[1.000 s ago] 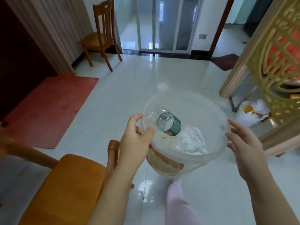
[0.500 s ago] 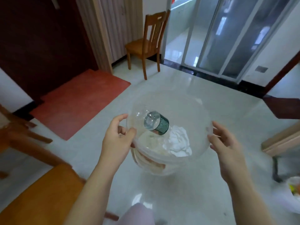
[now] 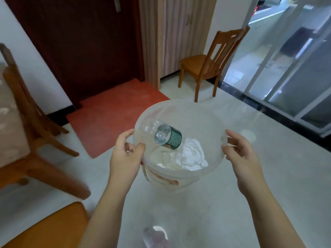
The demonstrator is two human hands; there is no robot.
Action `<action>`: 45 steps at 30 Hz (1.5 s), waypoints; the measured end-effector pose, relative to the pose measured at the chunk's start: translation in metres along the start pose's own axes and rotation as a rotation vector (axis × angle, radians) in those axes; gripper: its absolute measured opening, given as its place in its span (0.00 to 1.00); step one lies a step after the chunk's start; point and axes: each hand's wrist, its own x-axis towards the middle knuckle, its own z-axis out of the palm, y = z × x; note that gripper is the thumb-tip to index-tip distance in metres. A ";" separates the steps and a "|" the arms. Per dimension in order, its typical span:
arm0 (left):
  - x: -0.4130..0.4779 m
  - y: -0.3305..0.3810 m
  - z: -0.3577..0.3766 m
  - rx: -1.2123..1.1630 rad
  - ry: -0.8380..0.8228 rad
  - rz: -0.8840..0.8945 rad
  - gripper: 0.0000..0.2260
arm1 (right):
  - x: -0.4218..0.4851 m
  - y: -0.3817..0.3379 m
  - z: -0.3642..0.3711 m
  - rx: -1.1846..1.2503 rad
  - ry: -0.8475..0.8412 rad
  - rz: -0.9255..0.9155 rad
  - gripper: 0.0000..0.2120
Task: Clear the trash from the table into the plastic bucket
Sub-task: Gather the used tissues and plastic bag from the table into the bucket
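Inside bucket [image 3: 206, 120], bottle [image 3: 165, 136] base-up, tilted

A home's living or dining room: pale glossy floor tiles [image 3: 268, 176], a dark red door [image 3: 80, 42] with a red mat [image 3: 114, 111] beyond the left hand [image 3: 125, 156], a wooden dining chair [image 3: 209, 65] ahead, sliding glass doors [image 3: 295, 68] past the right hand [image 3: 241, 154].

The view swings leftward: the dark door [image 3: 86, 51] and red mat [image 3: 114, 115] now sit straight beyond the bucket [image 3: 193, 115], the far chair [image 3: 207, 65] lies to the bucket's upper right, and the trash bag and lattice screen beside it are gone from sight.
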 end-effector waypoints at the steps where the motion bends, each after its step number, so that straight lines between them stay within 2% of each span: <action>1: 0.018 0.001 -0.001 -0.005 0.027 0.000 0.17 | 0.019 -0.004 0.014 0.004 -0.019 -0.011 0.18; 7: 0.099 0.000 -0.016 0.028 0.154 -0.027 0.17 | 0.106 -0.015 0.091 0.016 -0.149 -0.046 0.18; 14: 0.182 -0.001 -0.027 0.036 0.401 -0.107 0.18 | 0.212 -0.022 0.192 0.029 -0.386 -0.056 0.17; 23: 0.272 0.009 -0.052 0.007 0.763 -0.107 0.19 | 0.328 -0.066 0.333 0.021 -0.783 -0.208 0.21; 29: 0.296 0.001 -0.085 0.027 0.993 -0.191 0.18 | 0.338 -0.083 0.416 0.054 -1.009 -0.239 0.20; 34: 0.317 -0.021 -0.123 0.007 1.134 -0.226 0.19 | 0.332 -0.087 0.489 0.060 -1.130 -0.245 0.20; 45: 0.362 -0.046 -0.280 -0.009 1.362 -0.329 0.16 | 0.265 -0.120 0.692 0.018 -1.321 -0.273 0.18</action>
